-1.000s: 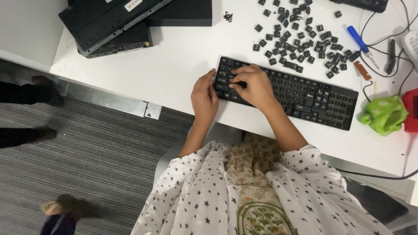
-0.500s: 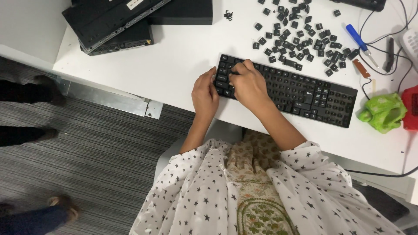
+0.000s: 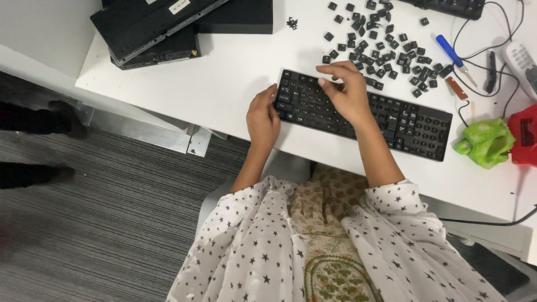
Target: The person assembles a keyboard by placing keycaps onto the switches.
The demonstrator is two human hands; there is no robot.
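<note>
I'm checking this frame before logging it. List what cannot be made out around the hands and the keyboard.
- Head view: the keys under the right hand, covered by its palm and fingers.
- Whether that hand pinches a keycap: hidden beneath it.
- The keyboard's left edge, covered by the left hand.
- Markings on the loose keycaps: too small.
- The second keyboard, cut off by the top edge.

Bare white desk lay open left of keyboard. Loose keycaps crowded space beyond it; stacked black devices blocked far-left corner; green cloth blocked right.
</note>
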